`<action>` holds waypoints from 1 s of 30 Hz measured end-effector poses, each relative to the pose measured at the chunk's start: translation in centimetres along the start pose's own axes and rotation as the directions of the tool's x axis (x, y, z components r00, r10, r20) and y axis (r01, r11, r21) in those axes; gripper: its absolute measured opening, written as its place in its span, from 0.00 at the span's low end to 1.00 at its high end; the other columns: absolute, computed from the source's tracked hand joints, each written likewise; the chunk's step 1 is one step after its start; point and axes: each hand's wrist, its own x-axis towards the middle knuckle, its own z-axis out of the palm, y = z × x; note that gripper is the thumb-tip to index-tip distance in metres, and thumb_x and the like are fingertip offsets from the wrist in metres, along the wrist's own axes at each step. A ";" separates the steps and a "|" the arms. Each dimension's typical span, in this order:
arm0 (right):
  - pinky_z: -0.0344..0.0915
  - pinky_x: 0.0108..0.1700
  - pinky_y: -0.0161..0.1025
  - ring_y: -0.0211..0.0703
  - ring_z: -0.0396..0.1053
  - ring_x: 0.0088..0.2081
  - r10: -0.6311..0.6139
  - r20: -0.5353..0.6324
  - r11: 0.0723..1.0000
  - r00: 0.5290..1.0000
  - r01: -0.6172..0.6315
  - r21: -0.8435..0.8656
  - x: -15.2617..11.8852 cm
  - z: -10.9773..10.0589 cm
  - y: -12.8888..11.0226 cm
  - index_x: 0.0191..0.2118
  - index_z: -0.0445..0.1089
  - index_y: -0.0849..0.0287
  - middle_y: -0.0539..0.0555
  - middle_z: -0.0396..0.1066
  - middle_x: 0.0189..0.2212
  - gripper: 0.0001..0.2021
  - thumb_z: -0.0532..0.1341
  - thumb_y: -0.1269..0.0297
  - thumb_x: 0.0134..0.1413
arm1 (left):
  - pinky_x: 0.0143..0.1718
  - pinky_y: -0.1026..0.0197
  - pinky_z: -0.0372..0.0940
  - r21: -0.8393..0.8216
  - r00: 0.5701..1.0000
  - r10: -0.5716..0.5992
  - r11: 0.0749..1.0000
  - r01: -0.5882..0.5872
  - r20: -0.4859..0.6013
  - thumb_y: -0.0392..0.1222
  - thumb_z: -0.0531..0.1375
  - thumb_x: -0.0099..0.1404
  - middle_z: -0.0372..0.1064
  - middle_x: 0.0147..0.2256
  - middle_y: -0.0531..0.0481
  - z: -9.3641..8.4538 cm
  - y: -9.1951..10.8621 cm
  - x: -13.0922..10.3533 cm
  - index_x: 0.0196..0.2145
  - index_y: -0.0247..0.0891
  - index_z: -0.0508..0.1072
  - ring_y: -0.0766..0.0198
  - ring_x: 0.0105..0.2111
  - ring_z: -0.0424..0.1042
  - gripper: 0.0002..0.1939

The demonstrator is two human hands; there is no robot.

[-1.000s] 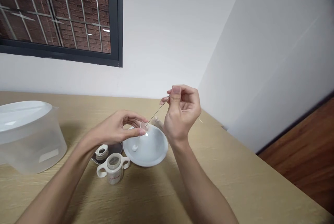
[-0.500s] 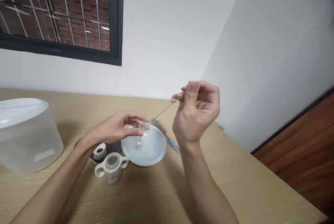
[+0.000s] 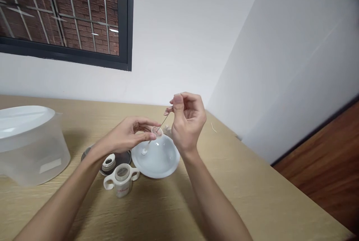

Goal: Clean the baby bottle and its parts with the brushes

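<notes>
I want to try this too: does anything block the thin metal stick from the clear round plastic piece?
Nothing visible: the right hand holds the thin grey metal stick, which reaches into the small clear round plastic piece in the left hand.

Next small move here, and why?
Probably ease the right hand back along the thin wire's line, the left hand steadying the clear piece. The wire enters the piece's round mouth with only a short length showing outside, so there seems little room to push deeper. A white tip shows below, against the bowl; whose end it is, I can't tell.
</notes>
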 end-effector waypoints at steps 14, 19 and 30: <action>0.68 0.30 0.33 0.33 0.67 0.28 0.149 0.114 0.987 0.982 -0.156 0.047 -1.2 1.0 2.1 0.37 0.66 0.55 0.47 0.68 0.29 0.07 0.61 0.58 0.63 | 0.47 0.55 0.70 -0.090 0.993 0.034 0.995 -0.044 -0.113 0.45 0.71 0.55 0.79 0.45 0.42 1.2 -0.6 0.8 0.44 0.36 0.79 0.51 0.46 0.76 0.19; 0.67 0.29 0.33 0.33 0.67 0.27 0.160 0.122 0.983 0.980 -0.170 0.075 -1.2 1.0 2.4 0.37 0.66 0.56 0.47 0.67 0.29 0.08 0.61 0.58 0.62 | 0.47 0.54 0.70 -0.181 0.984 0.014 0.982 -0.047 -0.175 0.46 0.73 0.52 0.80 0.43 0.42 1.5 -0.6 0.9 0.44 0.35 0.79 0.51 0.45 0.76 0.23; 0.63 0.33 0.33 0.33 0.64 0.29 0.174 0.115 0.980 0.978 -0.184 0.078 -2.1 2.0 3.0 0.35 0.67 0.58 0.47 0.66 0.28 0.08 0.60 0.60 0.62 | 0.46 0.59 0.68 -0.342 0.969 0.020 0.934 -0.106 -0.246 0.48 0.73 0.54 0.80 0.40 0.42 1.6 -1.2 1.3 0.44 0.32 0.78 0.55 0.42 0.77 0.24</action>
